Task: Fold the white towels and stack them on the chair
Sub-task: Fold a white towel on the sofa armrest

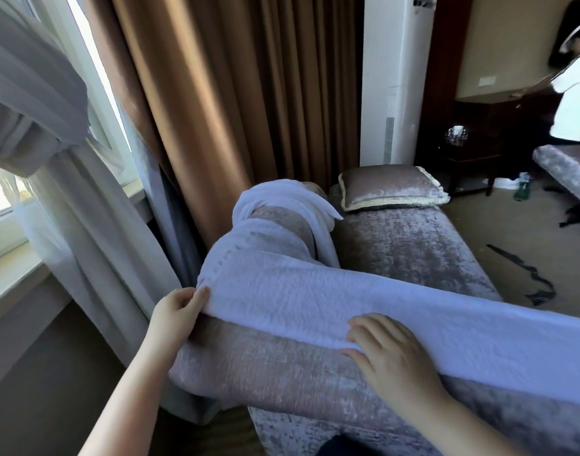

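Note:
A long white towel [364, 301] lies folded lengthwise across the grey velvet chair [265, 366], running from the armrest at left to the right edge of view. My left hand [178, 311] pinches the towel's left corner between thumb and fingers. Flat on the towel's near edge, with fingers spread, rests my right hand [387, 353]. A second white towel [288, 205] hangs crumpled over the chair's back, farther away.
A grey cushion [390, 187] lies on the seat's far end. Brown curtains [236, 93] and sheer drapes hang at left by the window. A white floor-standing air conditioner [394, 80] stands behind. A person in white is at the top right. Dark items lie on the carpet.

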The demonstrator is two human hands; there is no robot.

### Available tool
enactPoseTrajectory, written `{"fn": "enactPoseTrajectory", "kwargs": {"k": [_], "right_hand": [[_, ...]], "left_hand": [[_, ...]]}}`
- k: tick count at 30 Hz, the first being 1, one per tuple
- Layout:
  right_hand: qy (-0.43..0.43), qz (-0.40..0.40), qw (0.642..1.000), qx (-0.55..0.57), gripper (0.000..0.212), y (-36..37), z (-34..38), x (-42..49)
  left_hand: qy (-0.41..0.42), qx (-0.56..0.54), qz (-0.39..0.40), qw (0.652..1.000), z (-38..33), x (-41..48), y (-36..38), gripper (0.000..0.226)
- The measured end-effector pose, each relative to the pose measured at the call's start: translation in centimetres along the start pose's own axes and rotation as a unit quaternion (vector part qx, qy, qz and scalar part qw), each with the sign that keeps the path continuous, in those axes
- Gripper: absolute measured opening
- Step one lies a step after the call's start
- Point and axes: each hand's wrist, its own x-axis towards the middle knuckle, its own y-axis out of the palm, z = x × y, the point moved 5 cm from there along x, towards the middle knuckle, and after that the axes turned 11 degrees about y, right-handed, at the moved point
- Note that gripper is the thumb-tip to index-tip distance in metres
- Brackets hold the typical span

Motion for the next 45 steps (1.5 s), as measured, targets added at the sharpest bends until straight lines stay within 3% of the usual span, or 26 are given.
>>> {"fn": "enactPoseTrajectory", "kwargs": {"k": [8, 15, 18, 22, 26, 29, 33, 34, 35, 37, 38, 40, 42, 45], "right_hand": [[-0.026, -0.031, 0.998, 0.050, 0.027, -2.0, 1.2, -1.7], [-0.054, 0.042, 0.997, 0.037, 0.018, -1.3, 1.1, -2.0], [-0.015, 0.061, 0.994, 0.090, 0.023, -2.0, 0.2, -0.8], [0.056, 0.057, 0.994, 0.078, 0.023, -2.2, -2.4, 2.0], [0.145, 0.100, 0.984, 0.027, 0.010, -0.2, -5.6, 3.4], [0.222, 0.139, 0.964, 0.037, 0.020, 0.7, -6.8, 2.8], [0.233, 0.152, 0.960, 0.035, 0.029, 0.8, -6.5, 2.7], [0.231, 0.154, 0.960, 0.034, 0.029, 0.8, -6.5, 2.7], [0.230, 0.152, 0.961, 0.036, 0.029, 0.9, -6.5, 2.7], [0.233, 0.140, 0.961, 0.041, 0.028, 0.8, -6.4, 2.7], [0.234, 0.128, 0.963, 0.047, 0.027, 0.7, -6.3, 2.7], [0.221, 0.079, 0.970, 0.065, 0.029, 0.1, -5.9, 2.5], [0.192, 0.025, 0.977, 0.085, 0.029, -1.0, -5.7, 1.9], [0.165, -0.018, 0.984, 0.068, 0.025, -3.9, -7.5, -0.2]], "left_hand": [[-0.052, -0.057, 0.108, 0.991, 0.3, -1.2, -2.4, 0.021], [0.005, 0.057, 0.067, 0.996, -0.5, -2.6, -1.3, 0.008], [0.017, 0.082, 0.039, 0.996, -1.8, -2.0, -0.6, 0.028], [-0.005, 0.072, -0.014, 0.997, -2.5, -0.2, 0.6, 0.029], [-0.056, 0.077, 0.021, 0.995, -1.8, 1.6, 1.8, 0.033], [-0.040, 0.078, -0.003, 0.996, -1.2, 1.8, 1.4, 0.030], [-0.032, 0.069, -0.071, 0.995, -1.0, 0.7, 1.6, 0.016], [-0.022, 0.115, -0.075, 0.990, -1.3, 0.4, 1.9, 0.009], [0.009, 0.203, -0.087, 0.975, -1.9, 0.2, 2.1, 0.020], [0.124, 0.367, -0.111, 0.915, -3.9, -0.4, 3.2, 0.045], [0.183, 0.398, -0.124, 0.890, -5.2, -1.0, 4.1, 0.052], [0.286, 0.373, -0.121, 0.874, -8.9, -2.6, 7.0, 0.043], [0.381, 0.310, -0.074, 0.868, -12.1, -4.7, 11.2, 0.018], [0.462, 0.243, 0.005, 0.853, -16.1, -7.4, 17.8, 0.021]]}}
